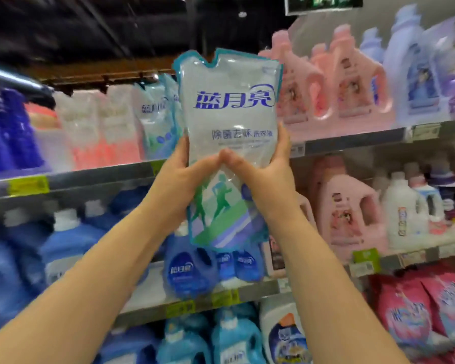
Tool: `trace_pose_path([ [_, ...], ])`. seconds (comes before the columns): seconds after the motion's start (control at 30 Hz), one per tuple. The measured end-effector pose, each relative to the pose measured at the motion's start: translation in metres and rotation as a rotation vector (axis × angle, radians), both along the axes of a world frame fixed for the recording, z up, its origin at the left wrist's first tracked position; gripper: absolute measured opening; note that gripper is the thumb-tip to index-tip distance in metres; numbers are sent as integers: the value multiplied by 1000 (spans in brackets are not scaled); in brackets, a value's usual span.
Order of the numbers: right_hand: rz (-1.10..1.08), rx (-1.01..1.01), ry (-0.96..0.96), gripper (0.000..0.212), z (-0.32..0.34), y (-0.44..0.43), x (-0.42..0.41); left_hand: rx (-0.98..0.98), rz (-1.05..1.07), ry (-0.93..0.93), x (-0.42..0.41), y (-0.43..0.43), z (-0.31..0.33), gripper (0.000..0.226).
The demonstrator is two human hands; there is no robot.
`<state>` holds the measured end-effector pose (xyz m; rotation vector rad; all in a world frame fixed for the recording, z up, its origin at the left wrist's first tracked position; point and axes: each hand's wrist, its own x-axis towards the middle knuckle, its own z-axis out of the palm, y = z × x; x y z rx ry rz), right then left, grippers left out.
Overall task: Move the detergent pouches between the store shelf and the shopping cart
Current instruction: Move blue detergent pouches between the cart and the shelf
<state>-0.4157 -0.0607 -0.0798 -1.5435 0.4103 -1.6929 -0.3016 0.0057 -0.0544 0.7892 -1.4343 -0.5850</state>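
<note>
A: Where is the detergent pouch [229,109]?

B: Centre of the frame, held up in the air in front of the store shelf [95,177]. Its long axis is vertical, with the notched top edge uppermost and the bottom gusset hanging free.

A: And the hands?

B: Both grip it at mid-height. The left hand [177,179] wraps the left edge and the right hand [269,177] wraps the right edge. The thumbs lie across the front and meet at the centre line, and the fingers curl behind. Both arms reach about equally far.

A: What does the next move turn on?

B: The row of matching pouches [155,122] stands upright on the shelf just left of and behind the held one, at about the same height. If the pouch is being shelved, it would travel forward and slightly left, on the left hand's side. The shopping cart is not in view, so I cannot tell which way the pouch is going.

A: Material?

B: Soft translucent film with a teal sealed border. It is glossy and dented where the thumbs press, so probably liquid-filled and prone to slump. The pink jugs [352,82] at upper right and the blue jugs [189,269] below look like rigid plastic with moulded handles.
</note>
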Motion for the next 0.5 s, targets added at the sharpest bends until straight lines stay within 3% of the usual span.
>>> trace_pose_path([
  [0.17, 82, -96, 34, 123, 50, -33, 67, -120, 135, -48, 59, -21, 42, 50],
  [0.3, 134, -164, 67, 114, 83, -73, 102, -155, 203, -67, 92, -51, 73, 55],
  [0.37, 141, -189, 92, 101, 107, -97, 115, -136, 224, -75, 106, -67, 95, 61],
  [0.5, 57, -246, 183, 112, 144, -145, 137, 21, 382, -214, 133, -104, 134, 71],
])
